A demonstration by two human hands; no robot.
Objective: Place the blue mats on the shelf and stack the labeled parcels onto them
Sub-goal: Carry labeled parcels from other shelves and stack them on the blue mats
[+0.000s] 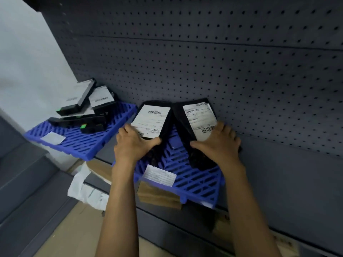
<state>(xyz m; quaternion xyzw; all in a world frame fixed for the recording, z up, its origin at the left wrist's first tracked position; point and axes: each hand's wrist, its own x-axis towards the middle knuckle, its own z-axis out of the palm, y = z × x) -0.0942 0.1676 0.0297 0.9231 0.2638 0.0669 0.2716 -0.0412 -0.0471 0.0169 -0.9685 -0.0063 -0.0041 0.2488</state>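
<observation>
Left hand (pixel 134 143) gripping black parcel (pixel 154 120), right hand (pixel 218 143) gripping another (pixel 196 119), slatted blue mat (pixel 194 180)

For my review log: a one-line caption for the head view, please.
Left hand grips left parcel, right hand grips right parcel, on the near mat.

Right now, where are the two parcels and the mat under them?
Left parcel (pixel 151 119), head view, on its white label.
Right parcel (pixel 199 117), head view, on its white label.
Mat (pixel 194 180), head view, on its blue grid.

Dim, even light; the dark grey perforated metal back panel (pixel 222 62) bows at the edges; everything slightly soft with blur.
</observation>
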